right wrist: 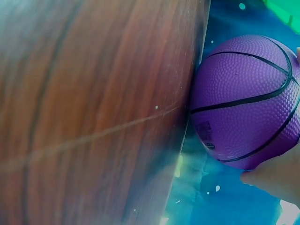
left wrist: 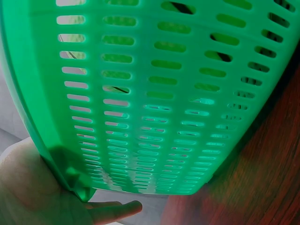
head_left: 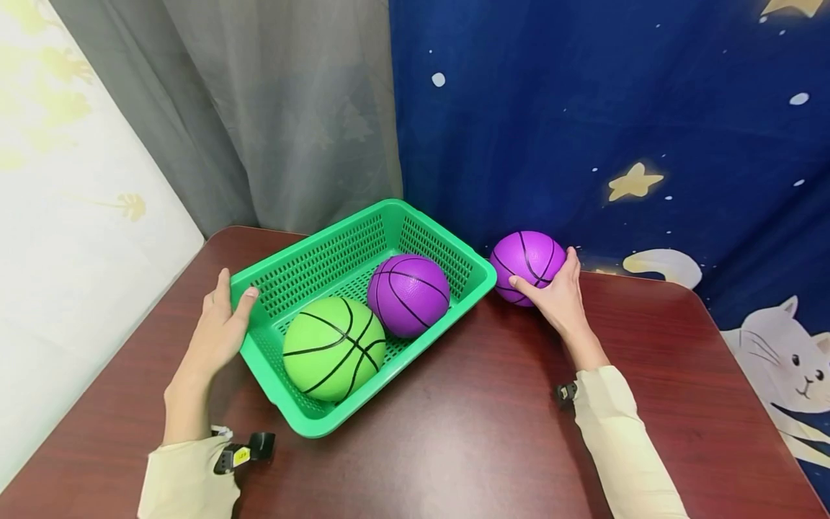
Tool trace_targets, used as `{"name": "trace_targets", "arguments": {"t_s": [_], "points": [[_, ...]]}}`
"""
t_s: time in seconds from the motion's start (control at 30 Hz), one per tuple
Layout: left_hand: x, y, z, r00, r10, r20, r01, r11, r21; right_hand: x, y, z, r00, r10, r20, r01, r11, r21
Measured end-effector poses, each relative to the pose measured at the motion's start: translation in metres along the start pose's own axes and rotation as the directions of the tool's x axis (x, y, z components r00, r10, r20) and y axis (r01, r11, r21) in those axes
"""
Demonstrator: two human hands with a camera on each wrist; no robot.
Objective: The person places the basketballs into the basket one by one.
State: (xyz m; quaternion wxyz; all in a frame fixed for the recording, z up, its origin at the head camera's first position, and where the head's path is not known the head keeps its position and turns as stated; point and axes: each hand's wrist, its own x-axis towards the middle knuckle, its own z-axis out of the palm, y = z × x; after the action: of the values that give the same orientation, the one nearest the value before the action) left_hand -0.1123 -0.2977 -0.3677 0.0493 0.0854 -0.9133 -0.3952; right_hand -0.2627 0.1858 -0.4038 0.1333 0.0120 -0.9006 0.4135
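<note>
Blue curtain (head_left: 532,122), printed with stars, and grey curtain (head_left: 311,94) to its left, bounding the scene at the back. Red-brown table (head_left: 454,432): its far edge stands against the curtains, both far corners are rounded, and the wood surface runs from the basket's near side to the bottom of the head view and out past the right forearm. Green basket (head_left: 389,362), set obliquely left of centre, its far corner covering part of the table's far edge. Green ball (head_left: 333,348), in the near-left part of the basket. Inner purple ball (head_left: 408,295), farther right in the basket, its outline meeting the green ball's; mesh floor shows between the pair and the far long wall. Outer purple ball (head_left: 527,263), outside the basket, just beside its right corner and near the table's far edge; whether it touches basket or table cannot be told. Left hand (head_left: 217,331), gripping the basket's left corner, thumb over the rim, fingers along the outside. Right hand (head_left: 560,292), spread wide and holding the outer purple ball, thumb on its near side, fingers on its right.
</note>
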Motion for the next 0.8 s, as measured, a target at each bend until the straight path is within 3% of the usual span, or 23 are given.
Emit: {"name": "trace_targets", "arguments": {"t_s": [0.8], "points": [[-0.0018,0.0032,-0.0007,1.000,-0.020,0.007,0.020,1.000,-0.005,0.0015,0.0011,0.0022,1.000,-0.014,-0.009,0.014,0.998,-0.063]]}}
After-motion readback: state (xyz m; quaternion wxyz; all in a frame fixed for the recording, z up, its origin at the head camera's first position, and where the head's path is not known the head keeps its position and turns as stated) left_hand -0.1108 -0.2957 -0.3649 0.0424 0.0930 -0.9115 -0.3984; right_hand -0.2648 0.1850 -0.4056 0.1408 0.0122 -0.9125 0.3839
